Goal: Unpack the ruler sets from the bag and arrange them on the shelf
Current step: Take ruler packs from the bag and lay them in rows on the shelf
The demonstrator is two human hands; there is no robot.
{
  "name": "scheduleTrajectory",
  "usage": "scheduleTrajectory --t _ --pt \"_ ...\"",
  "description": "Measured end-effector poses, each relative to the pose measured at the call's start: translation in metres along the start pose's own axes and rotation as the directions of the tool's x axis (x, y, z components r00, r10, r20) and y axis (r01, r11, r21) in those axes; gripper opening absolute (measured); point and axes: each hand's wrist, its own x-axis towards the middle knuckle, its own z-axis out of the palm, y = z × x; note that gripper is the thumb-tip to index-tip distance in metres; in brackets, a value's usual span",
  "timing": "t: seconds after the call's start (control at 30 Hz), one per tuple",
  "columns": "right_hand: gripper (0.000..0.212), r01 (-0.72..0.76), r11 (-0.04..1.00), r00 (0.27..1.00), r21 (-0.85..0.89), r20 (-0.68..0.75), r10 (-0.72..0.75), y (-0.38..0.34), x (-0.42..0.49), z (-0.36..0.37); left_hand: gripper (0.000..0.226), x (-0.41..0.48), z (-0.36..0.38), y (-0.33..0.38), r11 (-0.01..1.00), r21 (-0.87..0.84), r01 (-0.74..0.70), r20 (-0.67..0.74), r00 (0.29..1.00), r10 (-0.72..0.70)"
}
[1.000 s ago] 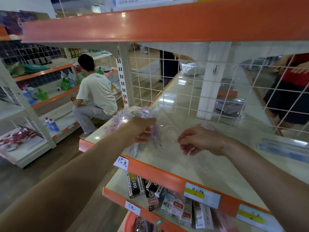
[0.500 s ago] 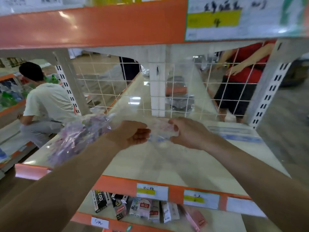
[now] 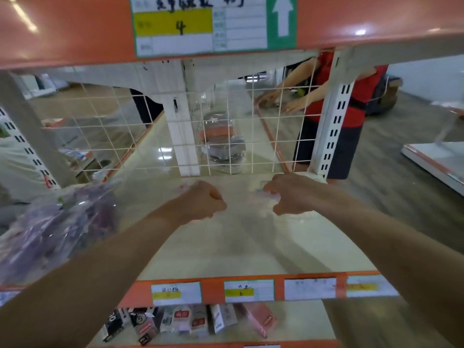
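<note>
A clear, blurred ruler set [image 3: 265, 193] with faint pink and blue marks lies low over the back of the cream shelf [image 3: 241, 242]. My right hand [image 3: 288, 194] pinches its right end. My left hand [image 3: 203, 202] is curled at the left end, where a pink trace shows beside the knuckles. The stretch between my hands is too transparent to make out. The clear plastic bag [image 3: 60, 222] with purple-tinted ruler sets lies on the shelf's left part, beyond my left forearm.
A white wire grid [image 3: 175, 136] closes the shelf's back, with an orange shelf edge [image 3: 75, 28] just above. A person in red [image 3: 351, 104] works behind the grid. Small packaged goods [image 3: 188, 322] fill the shelf below.
My view has swung right along the shelf. My hands have moved apart and toward the back grid with the clear set. The bag now lies further left of them.
</note>
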Motion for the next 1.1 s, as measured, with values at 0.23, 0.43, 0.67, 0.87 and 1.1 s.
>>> scheduleTrajectory --t 0.23,0.43,0.67,0.87,1.1 --pt "0.042 -0.078 0.997 0.992 -0.017 0.100 0.079 0.033 -0.012 0.013 0.018 -0.001 0.018 0.023 0.944 0.321 -0.081 -0.061 0.993 0.106" --pt "0.034 -0.107 0.994 0.985 -0.001 0.136 0.107 0.048 -0.012 0.023 0.024 0.003 0.026 0.029 0.884 0.455 -0.110 -0.041 0.989 0.144" --pt "0.029 -0.109 0.994 0.982 0.007 0.156 0.107 0.053 -0.010 0.021 0.027 0.004 0.023 0.026 0.869 0.482 -0.110 -0.014 0.991 0.133" --pt "0.040 -0.077 0.994 0.984 -0.074 0.156 0.088 0.038 -0.006 0.014 0.027 -0.004 0.016 0.022 0.865 0.491 -0.102 -0.048 0.988 0.144" --pt "0.035 0.082 0.996 0.995 -0.025 -0.047 -0.083 -0.028 0.018 -0.003 0.022 -0.028 -0.014 -0.006 0.872 0.482 -0.084 -0.147 0.973 0.175"
